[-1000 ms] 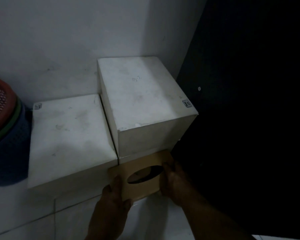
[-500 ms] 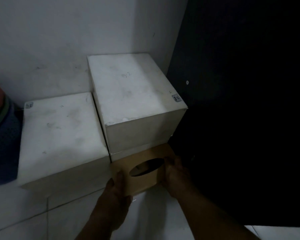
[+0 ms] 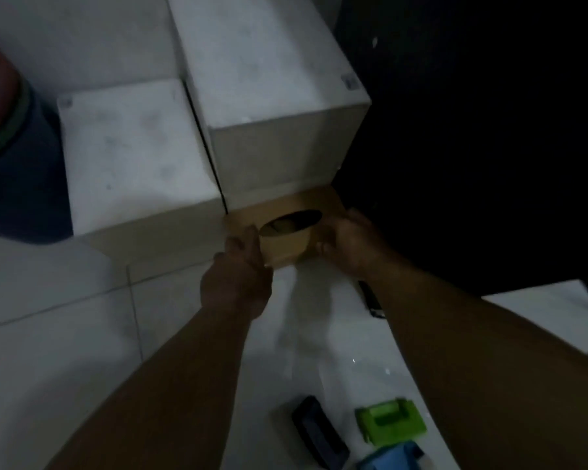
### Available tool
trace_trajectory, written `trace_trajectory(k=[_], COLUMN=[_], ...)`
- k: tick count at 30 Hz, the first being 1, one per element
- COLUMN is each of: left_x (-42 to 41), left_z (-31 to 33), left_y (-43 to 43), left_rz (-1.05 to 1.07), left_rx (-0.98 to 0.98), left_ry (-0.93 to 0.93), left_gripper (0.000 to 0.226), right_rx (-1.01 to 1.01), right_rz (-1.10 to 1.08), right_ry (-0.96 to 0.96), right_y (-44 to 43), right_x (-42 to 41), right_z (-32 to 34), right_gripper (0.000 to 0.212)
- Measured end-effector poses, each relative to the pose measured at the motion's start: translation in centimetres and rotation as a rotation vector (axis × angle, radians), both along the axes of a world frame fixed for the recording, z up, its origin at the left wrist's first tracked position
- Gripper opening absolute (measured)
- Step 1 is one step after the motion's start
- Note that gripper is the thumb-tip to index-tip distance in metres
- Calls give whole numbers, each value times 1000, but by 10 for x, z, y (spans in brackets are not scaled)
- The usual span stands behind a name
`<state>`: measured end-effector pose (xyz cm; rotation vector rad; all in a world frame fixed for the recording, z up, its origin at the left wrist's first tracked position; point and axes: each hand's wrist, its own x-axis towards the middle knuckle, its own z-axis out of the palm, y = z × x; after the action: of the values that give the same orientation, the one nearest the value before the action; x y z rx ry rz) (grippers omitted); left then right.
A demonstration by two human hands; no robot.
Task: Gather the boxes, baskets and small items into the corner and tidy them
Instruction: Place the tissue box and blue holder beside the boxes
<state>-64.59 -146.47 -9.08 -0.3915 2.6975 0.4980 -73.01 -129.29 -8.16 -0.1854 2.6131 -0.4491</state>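
Brown box [image 3: 287, 247] at the tall white box's [image 3: 269, 72] foot
My left hand [image 3: 240, 269] and right hand [image 3: 348, 244] grip its ends

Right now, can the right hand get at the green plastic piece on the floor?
Probably yes, but not while busy: the right hand grips the brown box. The green plastic piece lies uncovered on the floor near the right forearm, nothing on top.

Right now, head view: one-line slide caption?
Left hand and right hand hold a brown box in front of the tall white box.
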Motion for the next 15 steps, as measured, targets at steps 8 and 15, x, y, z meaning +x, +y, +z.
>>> trace_trajectory(k=[8, 15], left_x=[71, 116], left_z=[2, -29], left_y=[49, 139], left_rz=[-264, -644], left_rx=[103, 287], left_ry=[-27, -247], left_gripper=[44, 45], right_rx=[-36, 247], right_rz=[-10, -267], right_ry=[-350, -824], right_y=[49, 149], right_x=[80, 143], right_z=[19, 9], right_gripper=[17, 36])
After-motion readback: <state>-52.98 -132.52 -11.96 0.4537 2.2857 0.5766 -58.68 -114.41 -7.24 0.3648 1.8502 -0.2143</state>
